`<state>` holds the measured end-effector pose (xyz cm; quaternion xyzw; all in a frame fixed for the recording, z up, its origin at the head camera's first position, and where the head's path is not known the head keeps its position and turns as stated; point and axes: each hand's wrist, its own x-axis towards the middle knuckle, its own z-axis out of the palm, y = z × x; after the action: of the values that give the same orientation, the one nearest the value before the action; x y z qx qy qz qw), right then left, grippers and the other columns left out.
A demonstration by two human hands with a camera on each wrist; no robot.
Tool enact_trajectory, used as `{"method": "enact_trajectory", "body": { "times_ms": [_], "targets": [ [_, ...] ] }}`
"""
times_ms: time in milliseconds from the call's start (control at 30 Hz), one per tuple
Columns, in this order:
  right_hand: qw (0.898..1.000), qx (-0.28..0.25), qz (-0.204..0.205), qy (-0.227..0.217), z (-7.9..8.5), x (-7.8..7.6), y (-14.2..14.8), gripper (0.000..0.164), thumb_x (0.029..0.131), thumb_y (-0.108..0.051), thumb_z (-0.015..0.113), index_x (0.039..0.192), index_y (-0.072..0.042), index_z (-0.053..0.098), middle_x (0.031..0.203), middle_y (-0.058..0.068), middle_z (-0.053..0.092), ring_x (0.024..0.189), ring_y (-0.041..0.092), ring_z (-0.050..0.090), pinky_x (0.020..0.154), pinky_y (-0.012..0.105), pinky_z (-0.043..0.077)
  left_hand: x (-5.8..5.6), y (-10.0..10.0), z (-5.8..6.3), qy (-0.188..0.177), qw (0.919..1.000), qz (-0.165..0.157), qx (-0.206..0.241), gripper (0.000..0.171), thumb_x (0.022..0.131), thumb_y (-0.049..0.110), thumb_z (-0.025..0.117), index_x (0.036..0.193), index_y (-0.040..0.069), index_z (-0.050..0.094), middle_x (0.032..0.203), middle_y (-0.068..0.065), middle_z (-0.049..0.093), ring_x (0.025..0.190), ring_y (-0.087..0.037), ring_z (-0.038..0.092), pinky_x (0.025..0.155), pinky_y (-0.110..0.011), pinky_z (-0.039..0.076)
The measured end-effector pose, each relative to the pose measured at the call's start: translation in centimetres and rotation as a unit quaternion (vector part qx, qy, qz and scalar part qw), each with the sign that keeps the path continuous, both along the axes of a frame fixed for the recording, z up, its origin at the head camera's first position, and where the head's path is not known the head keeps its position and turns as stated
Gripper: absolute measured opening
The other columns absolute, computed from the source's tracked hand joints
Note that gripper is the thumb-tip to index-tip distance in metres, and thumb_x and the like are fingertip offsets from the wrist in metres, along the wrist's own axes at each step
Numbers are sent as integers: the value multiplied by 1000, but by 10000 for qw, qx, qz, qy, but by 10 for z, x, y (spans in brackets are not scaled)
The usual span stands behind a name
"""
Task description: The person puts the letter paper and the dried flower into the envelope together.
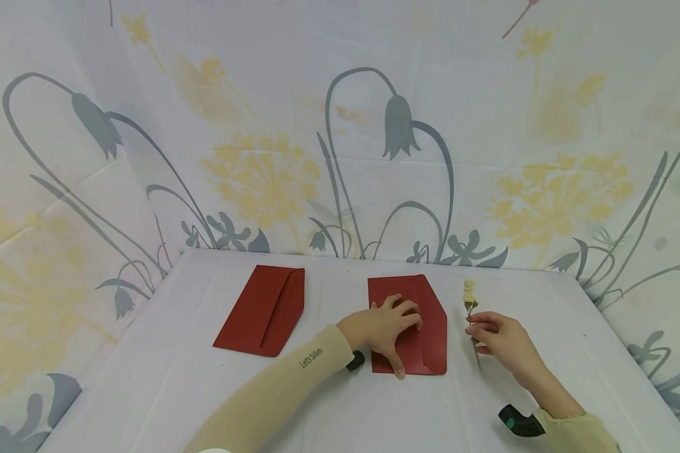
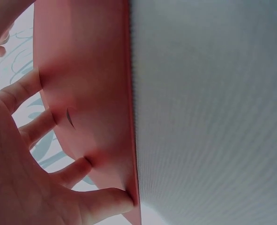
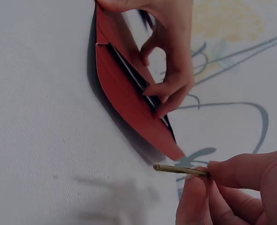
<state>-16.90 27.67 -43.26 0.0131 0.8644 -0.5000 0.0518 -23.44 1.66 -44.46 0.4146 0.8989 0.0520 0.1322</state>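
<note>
A red envelope [image 1: 435,333] lies on the white table with its flap side to the right. My left hand [image 1: 386,328] rests on it, fingers spread and fingertips touching the paper; in the left wrist view the thumb [image 2: 110,202] is at the envelope's near edge. The right wrist view shows the pocket's mouth parted beneath those fingers. To the right of the envelope, my right hand [image 1: 504,345] pinches the thin stem of a small pale-yellow flower [image 1: 470,296] between thumb and fingers. The stem's cut end [image 3: 158,167] points toward the envelope in the right wrist view.
A second red envelope [image 1: 255,308] lies to the left on the white tablecloth [image 1: 147,390]. Behind the table hangs a white cloth [image 1: 294,94] printed with grey and yellow flowers. A black wrist device [image 1: 522,423] sits by the right cuff.
</note>
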Motion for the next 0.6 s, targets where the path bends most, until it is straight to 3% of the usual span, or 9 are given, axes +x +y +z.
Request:
{"method": "enact_trajectory", "body": {
  "times_ms": [300, 600],
  "targets": [
    [9991, -396, 133, 9, -1, -6, -25, 34, 96, -8, 63, 124, 11, 57, 102, 16, 70, 82, 17, 68, 70, 30, 59, 1, 0, 0, 68, 10000, 49, -47, 86, 60, 67, 85, 131, 35, 47, 152, 11, 27, 148, -31, 15, 105, -58, 39],
    [9996, -255, 140, 71, -8, -17, -45, 30, 95, -10, 67, 117, 9, 61, 99, 14, 72, 82, 20, 70, 69, 31, 59, 1, 1, 1, 35, 10000, 48, -37, 87, 61, 66, 84, 133, 35, 47, 152, 11, 28, 147, -30, 15, 106, -58, 38]
  ]
}}
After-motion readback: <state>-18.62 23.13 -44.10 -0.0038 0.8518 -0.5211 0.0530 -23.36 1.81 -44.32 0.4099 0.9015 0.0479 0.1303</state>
